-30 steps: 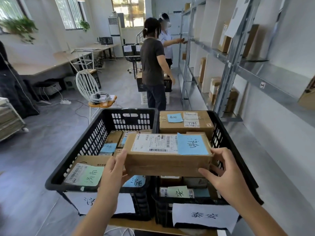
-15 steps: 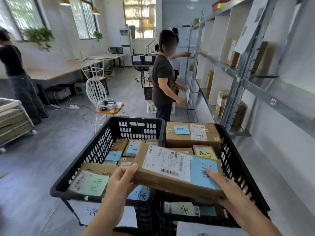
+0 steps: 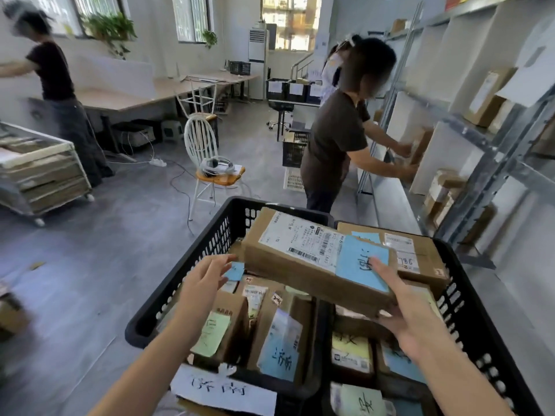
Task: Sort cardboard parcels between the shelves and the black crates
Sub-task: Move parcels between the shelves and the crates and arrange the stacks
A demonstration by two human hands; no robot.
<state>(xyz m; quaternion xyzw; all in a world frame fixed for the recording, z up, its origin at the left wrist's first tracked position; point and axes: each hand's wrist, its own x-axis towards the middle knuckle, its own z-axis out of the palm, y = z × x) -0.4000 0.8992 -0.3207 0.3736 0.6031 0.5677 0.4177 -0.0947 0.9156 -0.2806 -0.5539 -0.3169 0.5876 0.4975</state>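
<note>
Parcel [image 3: 300,250] in right hand [image 3: 411,319] hangs over black crates [image 3: 210,244] beside metal shelves [image 3: 492,163].

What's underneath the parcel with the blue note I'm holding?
More labelled parcels standing in the two black crates show around its edges. Whatever sits directly below the held parcel is covered.

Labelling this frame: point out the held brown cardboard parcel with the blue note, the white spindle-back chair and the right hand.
Brown cardboard parcel [image 3: 312,250]: head view, white shipping label.
White spindle-back chair [image 3: 228,178]: head view, tan seat.
Right hand [image 3: 413,316]: head view, back of hand.
</note>
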